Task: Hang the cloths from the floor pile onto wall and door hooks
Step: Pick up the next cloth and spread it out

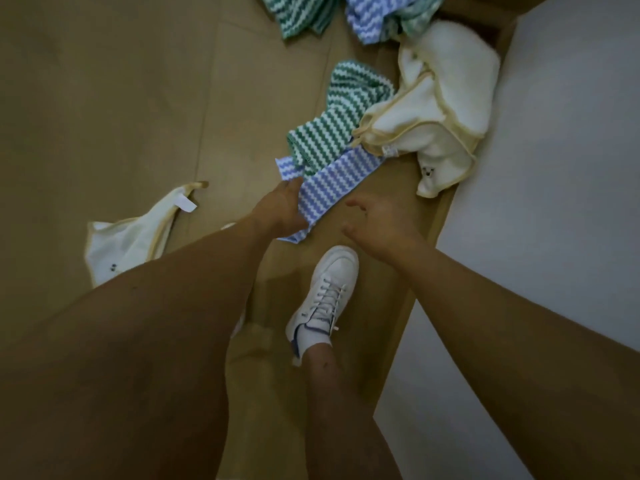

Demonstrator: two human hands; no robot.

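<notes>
A blue-and-white zigzag cloth lies on the wooden floor, and my left hand grips its near end. My right hand hovers just right of that cloth with fingers spread, holding nothing. A green-and-white zigzag cloth lies partly on top of the blue one. A cream cloth with tan trim is bunched against the wall to the right. Another cream cloth lies apart on the left.
More green and blue zigzag cloths lie at the top edge. A white wall and its wooden skirting run along the right. My white shoe stands just below the hands. Bare floor spreads to the left.
</notes>
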